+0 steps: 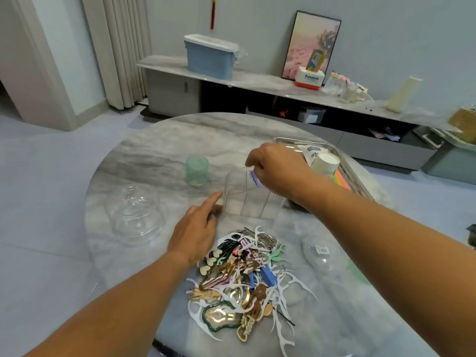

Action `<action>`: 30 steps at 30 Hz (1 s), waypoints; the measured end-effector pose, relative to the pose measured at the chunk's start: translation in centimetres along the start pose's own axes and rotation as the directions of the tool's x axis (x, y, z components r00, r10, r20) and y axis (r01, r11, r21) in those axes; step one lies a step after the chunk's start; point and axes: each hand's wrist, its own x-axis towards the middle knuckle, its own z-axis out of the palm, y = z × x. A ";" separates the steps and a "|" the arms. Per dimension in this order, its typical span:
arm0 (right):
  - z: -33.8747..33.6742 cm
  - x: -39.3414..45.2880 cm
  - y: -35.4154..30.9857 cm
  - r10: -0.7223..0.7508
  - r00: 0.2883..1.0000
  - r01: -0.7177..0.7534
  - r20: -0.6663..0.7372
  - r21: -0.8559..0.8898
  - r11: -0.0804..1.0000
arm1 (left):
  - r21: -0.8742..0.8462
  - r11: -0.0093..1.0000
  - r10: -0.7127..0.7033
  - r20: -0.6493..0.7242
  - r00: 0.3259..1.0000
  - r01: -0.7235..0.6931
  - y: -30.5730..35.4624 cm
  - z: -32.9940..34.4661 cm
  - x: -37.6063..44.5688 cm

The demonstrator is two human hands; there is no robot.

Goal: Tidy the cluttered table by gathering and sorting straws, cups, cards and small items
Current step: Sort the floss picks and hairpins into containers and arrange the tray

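Observation:
A clear plastic box (247, 199) stands in the middle of the round marble table (159, 150). My left hand (195, 230) touches its left wall with a straight index finger. My right hand (273, 168) hovers over the box and pinches a small purple item (255, 179) above its opening. A heap of small items (247, 282), with hair clips, floss picks and paper clips, lies near the front edge. A green translucent cup (197, 170) stands to the left of the box.
A metal tray (358, 176) at the right holds paper cups (323, 162) and coloured cards. A clear domed lid (135, 215) sits at the left, and a flat clear lid (323, 253) at the right front. A low cabinet (283, 83) lines the wall behind.

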 end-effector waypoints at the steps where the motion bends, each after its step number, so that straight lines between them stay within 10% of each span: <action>1: 0.1 -0.9 -0.3 -0.023 0.999 0.019 0.043 0.089 0.996 | -0.032 0.999 -0.023 0.014 1.000 0.023 -0.2 -0.1 0.0; 7: 2.7 -6.1 -3.9 -0.258 0.800 -0.024 0.542 0.459 0.888 | -0.340 0.933 -0.115 0.028 0.993 0.118 -0.4 -1.2 0.7; 15: 7.1 -6.2 -8.4 -0.339 0.859 0.283 0.384 0.197 0.939 | -0.551 0.817 -0.266 -0.094 0.959 0.172 -0.1 -1.3 1.0; 30: 0.7 -3.4 -1.6 -0.065 0.952 -0.158 0.298 0.664 0.731 | -0.594 0.785 -0.285 -0.088 0.955 0.179 -0.8 -1.0 1.4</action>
